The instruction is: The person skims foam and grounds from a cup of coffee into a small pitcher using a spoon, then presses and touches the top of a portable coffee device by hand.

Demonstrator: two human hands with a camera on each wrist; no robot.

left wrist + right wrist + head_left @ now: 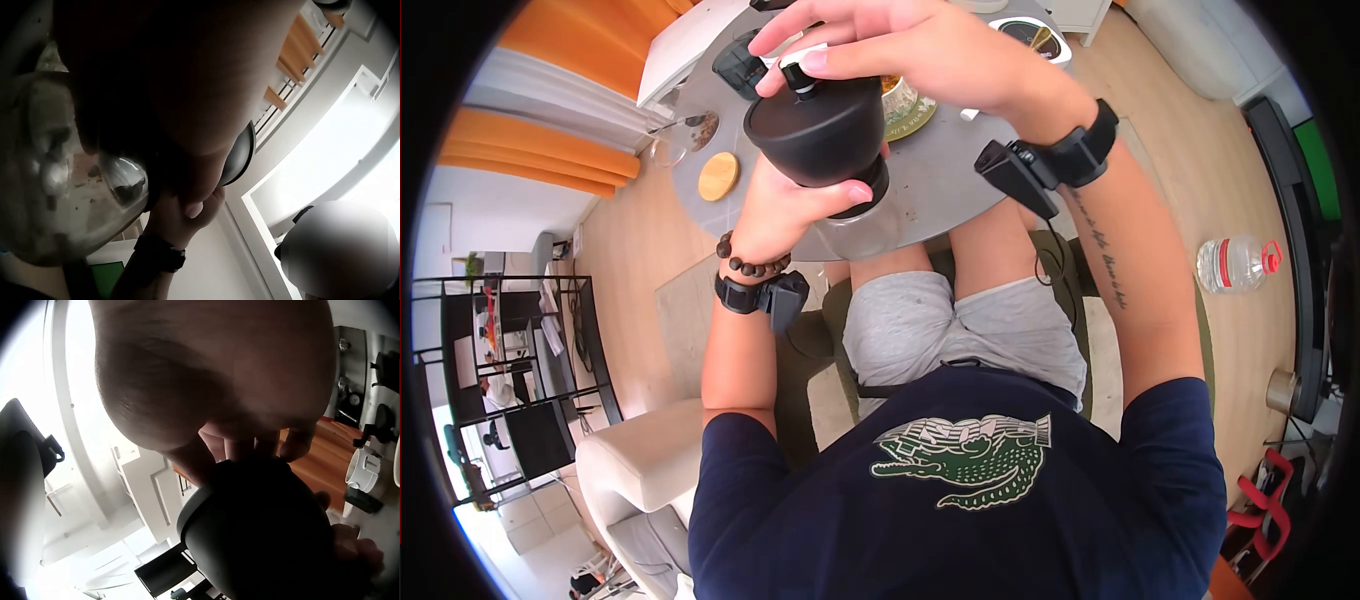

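A black hand coffee grinder with a wide bowl-shaped top and a clear jar below is held up over the near edge of the table. My left hand grips its narrow middle, thumb across the front. Above it, my right hand pinches the small handle on the lid between thumb and fingers. From the right wrist, the grinder's dark bowl fills the lower middle. In the left wrist view the clear jar shows brown specks; the left palm hides most of the grinder.
On the round grey table lie a round wooden lid, a clear vessel with brown bits, a dark glass pitcher and a green plate. A white round-topped item stands at the far right. A plastic bottle is on the floor.
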